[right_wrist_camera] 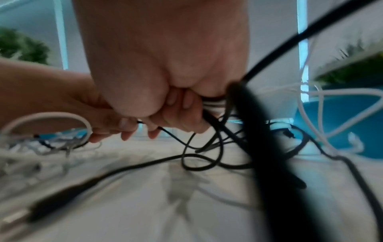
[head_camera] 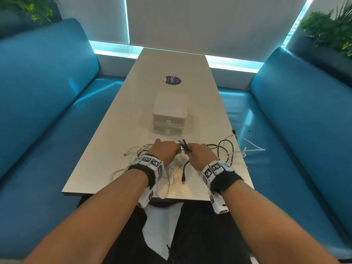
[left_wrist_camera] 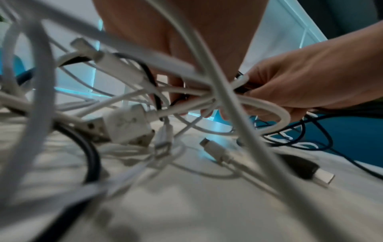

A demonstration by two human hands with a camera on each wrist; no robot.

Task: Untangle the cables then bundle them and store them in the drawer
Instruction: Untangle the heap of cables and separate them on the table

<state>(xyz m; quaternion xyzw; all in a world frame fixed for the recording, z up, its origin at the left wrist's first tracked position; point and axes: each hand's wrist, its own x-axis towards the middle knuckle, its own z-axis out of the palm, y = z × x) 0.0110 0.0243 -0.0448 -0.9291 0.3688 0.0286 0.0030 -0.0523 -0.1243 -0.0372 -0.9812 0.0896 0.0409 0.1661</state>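
Observation:
A tangle of white cables (head_camera: 133, 152) and black cables (head_camera: 222, 147) lies across the near end of the table (head_camera: 118, 119). My left hand (head_camera: 165, 149) and right hand (head_camera: 200, 152) meet over the middle of the tangle, knuckles almost touching. Each hand pinches strands where the black and white cables cross (head_camera: 183, 145). In the left wrist view, white loops (left_wrist_camera: 267, 108) run into the curled fingers (left_wrist_camera: 290, 91) of my right hand. The right wrist view shows fingers (right_wrist_camera: 182, 104) gripping black cable (right_wrist_camera: 209, 117). A small white drawer unit (head_camera: 169, 115) stands just beyond my hands, both drawers closed.
White cable (head_camera: 253, 148) hangs over the table's right edge toward the blue bench (head_camera: 297, 149). A second blue bench (head_camera: 47, 111) flanks the left side. A purple round sticker (head_camera: 173, 80) sits farther up the table. A black USB plug (head_camera: 183, 181) lies near the front edge.

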